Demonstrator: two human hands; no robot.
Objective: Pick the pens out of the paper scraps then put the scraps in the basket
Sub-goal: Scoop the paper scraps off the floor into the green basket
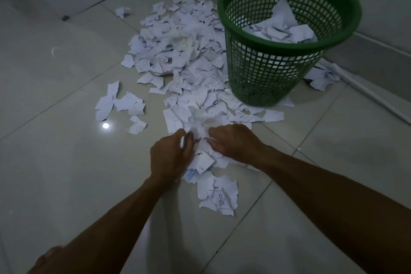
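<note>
A bunch of torn paper is being gathered at the centre of the view: the left hand (171, 153) is curled round the near edge of the scraps (178, 55), its grip clenched on a small wad, while the right hand (233, 142) is cupped over the same bunch from three o'clock, fingers bent down onto the paper. The two hands are set facing each other, almost touching, so that loose pieces are squeezed between them rather than pushed apart; that is judged to be the reason for the pincer arrangement.

Just below the hands, at six o'clock, a few larger pieces with writing are left on the floor (66, 162). From the hands outward toward twelve o'clock, the main litter is spread in a long drift across the tiles, with some stray pieces at nine o'clock.

The basket (289, 48), green and latticed, is stood at one o'clock from the hands, close against the drift and near the wall, so a short lift should be enough. Some paper is already held inside it, and more lies behind it at three o'clock.

No pens can be made out in the dim light; whether any are buried in the pile cannot be told.
</note>
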